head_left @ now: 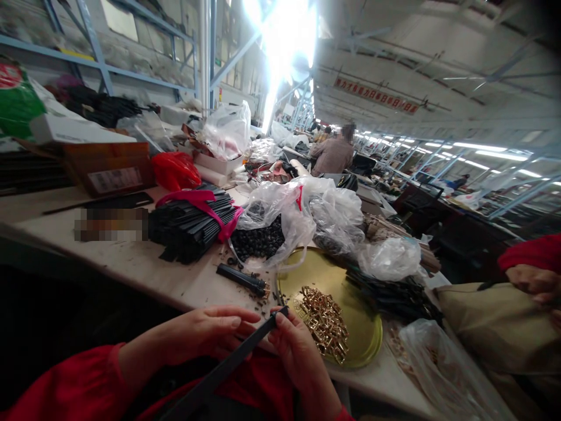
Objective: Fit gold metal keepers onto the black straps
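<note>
From the head view, the left hand and the right hand meet at the near edge of the worktop, both closed on one long black strap. The strap is flat, narrow and matte; it runs from the lower middle of the picture up and to the right, and its squared tip shows just above the right thumb. The left fingers lie together along the strap's upper side, the right fingers curl around it near the tip. Both sleeves are red.

Just beyond the tip sits a round, shallow, brass-coloured tray with a smooth, shiny bottom. A heap of small gold metal buckles, angular and glinting, lies in its near part, close to the right hand. Left of the tray a short black strap piece with a metal end rests on the pale, scuffed worktop, with small dark bits strewn about it.

Farther back lies a thick bundle of black strips tied with pink tape. Beside it, crinkled clear plastic bags hold dark small parts. A red bag and a brown cardboard box stand behind.

Bare worktop shows left of the hands along the near edge. At the far right, another person's hand in a red sleeve rests on tan fabric.
</note>
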